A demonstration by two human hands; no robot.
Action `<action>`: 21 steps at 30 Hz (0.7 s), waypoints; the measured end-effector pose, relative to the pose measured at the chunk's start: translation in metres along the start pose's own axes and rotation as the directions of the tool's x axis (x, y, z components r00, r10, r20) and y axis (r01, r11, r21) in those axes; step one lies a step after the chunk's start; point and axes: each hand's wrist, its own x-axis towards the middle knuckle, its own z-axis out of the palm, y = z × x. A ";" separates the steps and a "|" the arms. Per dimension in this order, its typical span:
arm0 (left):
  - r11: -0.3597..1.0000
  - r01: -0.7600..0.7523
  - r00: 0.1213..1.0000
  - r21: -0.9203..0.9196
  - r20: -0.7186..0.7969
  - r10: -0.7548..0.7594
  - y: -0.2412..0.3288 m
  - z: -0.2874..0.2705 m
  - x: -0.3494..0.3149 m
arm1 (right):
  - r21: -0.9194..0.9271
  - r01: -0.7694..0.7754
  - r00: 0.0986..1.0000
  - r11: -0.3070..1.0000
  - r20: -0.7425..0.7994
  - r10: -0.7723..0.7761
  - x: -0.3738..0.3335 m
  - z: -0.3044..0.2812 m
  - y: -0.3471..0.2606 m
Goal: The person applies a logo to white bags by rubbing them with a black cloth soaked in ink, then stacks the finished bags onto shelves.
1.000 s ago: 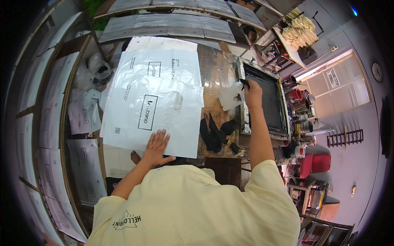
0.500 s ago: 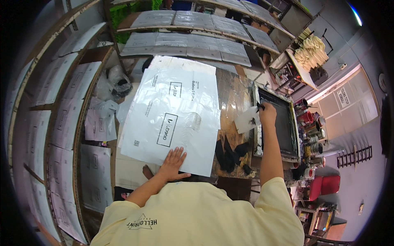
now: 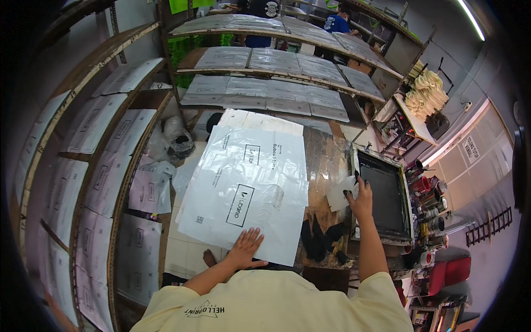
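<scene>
My left hand [image 3: 245, 250] lies flat, fingers spread, on the near edge of a white plastic sheet or bag [image 3: 218, 185] with black print, a boxed logo and a small square code. That sheet rests on the left part of a worn wooden table [image 3: 323, 157]. Farther right, my right hand [image 3: 361, 202] is at the right edge of a translucent whitish plastic piece [image 3: 336, 195] smeared with black. Its thumb and fingers look apart around that edge; a firm grip does not show. A dark screen-printing frame [image 3: 381, 185] lies just right of this hand.
Black rags [image 3: 321, 235] lie on the table's near side. Several ink cans [image 3: 434, 224] line the frame's right. Shelves with printed white sheets stand at the left [image 3: 99, 180] and far side [image 3: 265, 83]. People [image 3: 336, 23] are beyond the far shelves. A red chair [image 3: 451, 276] stands lower right.
The whole view has shifted, showing more of the far side. My right hand has come nearer and leftward, from the dark bit to the whitish piece's edge. My left hand stays on the sheet.
</scene>
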 end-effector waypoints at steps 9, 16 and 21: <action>1.000 -0.004 1.000 -0.028 -0.017 0.004 0.001 -0.003 0.002 | 0.176 -0.119 0.988 0.977 0.117 0.100 0.026 0.015 0.012; 1.000 -0.009 0.999 -0.020 -0.048 0.008 -0.005 0.006 0.001 | 0.698 -0.450 0.806 0.556 0.050 0.590 0.049 0.022 0.057; 0.998 0.008 1.000 -0.057 -0.002 -0.008 0.001 0.000 0.001 | 0.758 -0.259 0.575 -0.599 0.619 0.535 0.020 0.056 0.083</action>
